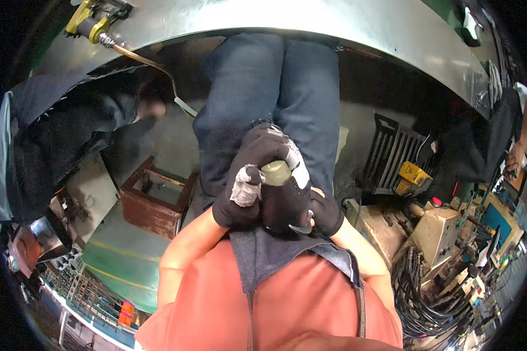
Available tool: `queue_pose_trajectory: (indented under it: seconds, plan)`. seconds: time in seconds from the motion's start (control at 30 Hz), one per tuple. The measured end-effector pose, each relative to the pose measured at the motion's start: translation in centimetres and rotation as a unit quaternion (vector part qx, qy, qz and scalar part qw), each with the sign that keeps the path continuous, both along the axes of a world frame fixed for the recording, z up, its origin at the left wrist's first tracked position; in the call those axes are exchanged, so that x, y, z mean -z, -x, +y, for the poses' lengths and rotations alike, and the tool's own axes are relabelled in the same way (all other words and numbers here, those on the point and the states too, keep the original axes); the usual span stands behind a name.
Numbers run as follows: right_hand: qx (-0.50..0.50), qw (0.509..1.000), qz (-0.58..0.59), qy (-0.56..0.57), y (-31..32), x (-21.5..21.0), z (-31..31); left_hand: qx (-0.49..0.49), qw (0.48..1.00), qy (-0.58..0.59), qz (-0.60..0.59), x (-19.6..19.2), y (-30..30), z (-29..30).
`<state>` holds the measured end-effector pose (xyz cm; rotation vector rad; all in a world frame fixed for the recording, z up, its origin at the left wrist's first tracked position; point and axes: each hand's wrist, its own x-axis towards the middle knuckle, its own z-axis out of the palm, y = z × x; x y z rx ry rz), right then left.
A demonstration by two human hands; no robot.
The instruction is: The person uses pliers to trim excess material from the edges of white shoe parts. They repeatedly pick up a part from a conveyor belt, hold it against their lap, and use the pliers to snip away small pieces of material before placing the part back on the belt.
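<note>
Here, one yellow air tool at edge of metal bench; one brown wooden stool; gloved left hand, taped, curled around one dark rounded piece over lap; gloved right hand grasping its right side; one black slatted frame.

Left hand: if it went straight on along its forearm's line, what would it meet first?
Probably the jeans: from the left hand, that line runs forward and rightward across them. Depth is unclear, so I can't tell whether they already touch.
</note>
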<state>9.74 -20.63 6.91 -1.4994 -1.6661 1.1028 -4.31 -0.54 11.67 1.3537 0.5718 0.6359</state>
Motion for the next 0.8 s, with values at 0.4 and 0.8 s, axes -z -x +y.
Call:
queue_pose_trajectory:
  seconds: [0.4,0.8]
  plan:
    - [0.235,0.890,0.228,0.316,-3.8,-14.1,12.4,-0.068,0.984,-0.026,0.165,6.2,-1.0,2.6]
    - [0.284,0.839,0.368,0.282,-7.9,-1.1,11.6,-0.127,0.922,-0.258,0.258,9.6,-3.2,-2.8]
